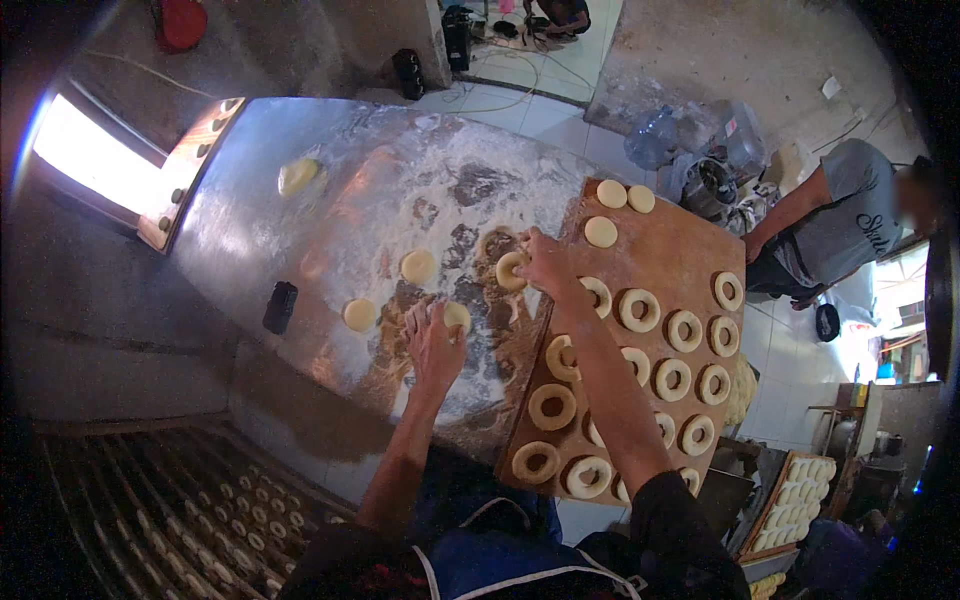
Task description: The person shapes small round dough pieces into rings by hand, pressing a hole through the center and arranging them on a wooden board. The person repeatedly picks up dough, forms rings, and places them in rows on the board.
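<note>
Flour covers much of the metal worktop (240, 220). My left hand (433, 342) has curled fingers on a pale dough disc (457, 318) near the front. My right hand (543, 262) grips a dough ring (511, 271) at the edge of a wooden board (650, 245), partly hiding it. Two loose discs (418, 266) (359, 314) lie left of my hands. The board carries several dough rings (639, 310) in rows, with three whole discs (600, 231) at its top.
A co-worker (850, 210) stands at the right; another person (560, 18) squats beyond a doorway. A dark block (280, 307) and dough lump (298, 175) lie on the worktop. Slatted racks (170, 500) with rings are lower left; water jugs (652, 137) stand behind; a filled tray (790, 500) is lower right.
</note>
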